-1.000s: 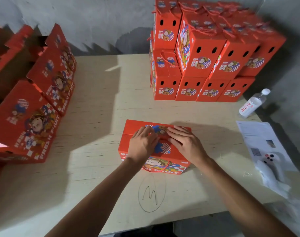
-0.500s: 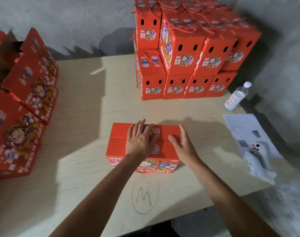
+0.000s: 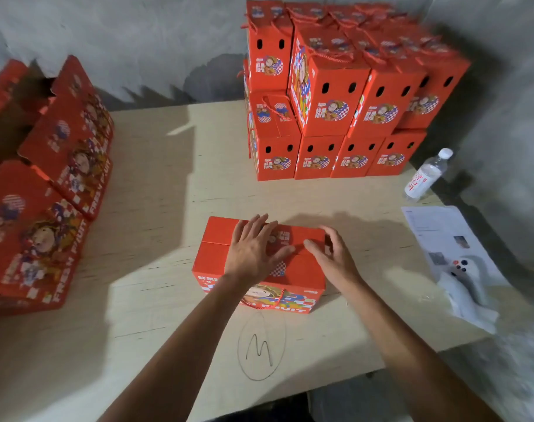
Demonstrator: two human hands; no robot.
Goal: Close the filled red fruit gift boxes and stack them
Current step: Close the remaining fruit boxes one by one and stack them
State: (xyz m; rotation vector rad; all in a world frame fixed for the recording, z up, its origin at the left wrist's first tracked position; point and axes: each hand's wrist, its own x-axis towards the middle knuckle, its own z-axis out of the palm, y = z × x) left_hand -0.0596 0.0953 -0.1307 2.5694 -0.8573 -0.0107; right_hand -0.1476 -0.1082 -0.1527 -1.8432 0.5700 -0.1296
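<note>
Near the middle of the bench (image 3: 156, 226) lies the red gift box (image 3: 220, 257), flaps down, long axis running left to right. Left hand (image 3: 253, 251) presses flat on its top, fingers straight; right hand (image 3: 332, 257) rests loosely at the right end, grasping nothing. Finished stack (image 3: 335, 117) stands beyond, nearer the right hand.

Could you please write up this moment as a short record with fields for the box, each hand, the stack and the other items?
box in work: red gift box lying on the table, top flaps down
left hand: left hand flat on the box top
right hand: right hand at the box's right end, fingers relaxed
stack: closed boxes at the far edge
other: water bottle, paper sheet, white controller
</note>
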